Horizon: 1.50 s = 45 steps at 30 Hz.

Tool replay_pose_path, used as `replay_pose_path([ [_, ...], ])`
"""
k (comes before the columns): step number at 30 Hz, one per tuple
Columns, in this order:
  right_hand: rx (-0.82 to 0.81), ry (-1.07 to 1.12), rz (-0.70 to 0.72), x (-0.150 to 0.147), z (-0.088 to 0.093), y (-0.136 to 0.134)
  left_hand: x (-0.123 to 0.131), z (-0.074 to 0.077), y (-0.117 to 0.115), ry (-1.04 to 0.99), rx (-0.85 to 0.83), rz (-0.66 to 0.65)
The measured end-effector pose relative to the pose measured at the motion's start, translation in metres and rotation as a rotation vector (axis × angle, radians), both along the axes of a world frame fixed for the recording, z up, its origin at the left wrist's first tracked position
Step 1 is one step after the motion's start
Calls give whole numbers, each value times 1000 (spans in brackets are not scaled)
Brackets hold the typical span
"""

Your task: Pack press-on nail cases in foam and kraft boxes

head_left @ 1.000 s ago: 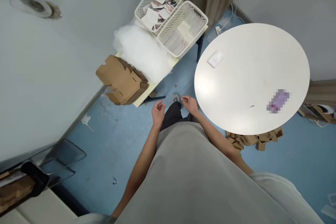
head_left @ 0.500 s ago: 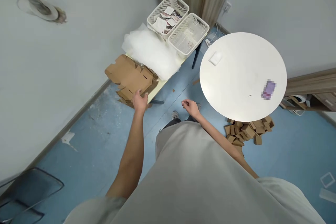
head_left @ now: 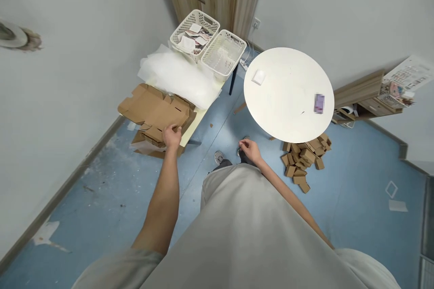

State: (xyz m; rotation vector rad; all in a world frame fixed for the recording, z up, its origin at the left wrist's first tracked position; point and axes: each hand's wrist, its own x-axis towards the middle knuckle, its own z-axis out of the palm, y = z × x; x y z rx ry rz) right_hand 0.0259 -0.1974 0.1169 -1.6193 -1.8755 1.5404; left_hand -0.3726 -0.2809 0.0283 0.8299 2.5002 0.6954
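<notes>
A stack of flat brown cardboard box blanks [head_left: 149, 106] lies on the near end of the narrow table, sticking out past its edge. My left hand [head_left: 172, 137] is at the stack's near edge, fingers and thumb closed on the top cardboard box blank. In front of my shirt hangs my right hand [head_left: 251, 150], its fingers curled together and nothing visible in them. Sheets of white foam wrap [head_left: 176, 74] lie just behind the cardboard.
Two white baskets stand at the far table end: one basket [head_left: 174, 38] with printed cards, another basket [head_left: 242, 47] beside it. A round white table [head_left: 288, 119] carries a white packet [head_left: 259, 77] and a blurred purple item [head_left: 319, 104]. Small folded boxes [head_left: 307, 156] are heaped on the floor.
The view has turned to the right. My left hand's fingers have drawn in on the cardboard edge. My right hand stays curled in front of my body.
</notes>
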Motion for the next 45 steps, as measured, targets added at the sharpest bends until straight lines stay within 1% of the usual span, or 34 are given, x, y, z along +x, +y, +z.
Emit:
replay_pose_path([
  [4,-22,-1,5,-3,2,0,-3,5,5,-73,-34,95],
  [7,-43,18,28,-7,1,4,-10,9,9,-167,-53,119],
  [9,-55,35,46,-8,-2,8,-15,12,11,-183,-78,118],
  [11,-67,50,67,-7,-6,13,-17,16,11,-111,-135,99],
  [13,-78,57,87,-4,-10,20,-16,22,13,3,-200,51],
  [15,-81,58,109,1,-15,29,-10,29,15,90,-248,-7],
  [17,-82,57,131,9,-18,41,-2,39,19,143,-294,-34],
  [19,-86,68,149,16,-20,58,7,52,22,204,-336,-8],
  [21,-92,93,160,24,-20,79,17,71,23,274,-341,65],
  [23,-100,136,154,31,-19,104,27,95,22,340,-306,173],
  [25,-117,192,132,39,-18,130,37,122,21,373,-268,313],
  [26,-127,224,121,43,-17,143,43,136,22,388,-229,344],
  [27,-135,255,109,47,-16,155,51,148,26,418,-162,340],
  [29,-141,314,91,56,-12,179,70,169,42,482,-9,252],
  [30,-144,341,80,61,-10,189,84,176,56,511,55,188],
  [32,-167,391,45,73,-4,206,118,183,92,546,120,51],
  [33,-191,413,20,80,0,214,139,184,113,550,121,-6],
  [35,-251,460,-38,96,8,227,186,179,160,531,120,-136],
  [38,-303,534,-166,124,16,245,258,162,228,466,126,-380],
  [40,-295,564,-281,146,15,258,300,144,269,410,130,-608],
  [41,-285,568,-341,157,12,264,317,134,287,386,137,-718],
  [43,-267,547,-453,181,0,277,347,108,320,345,129,-903],
  [45,-258,477,-560,204,-16,287,369,79,345,284,82,-1068],
])
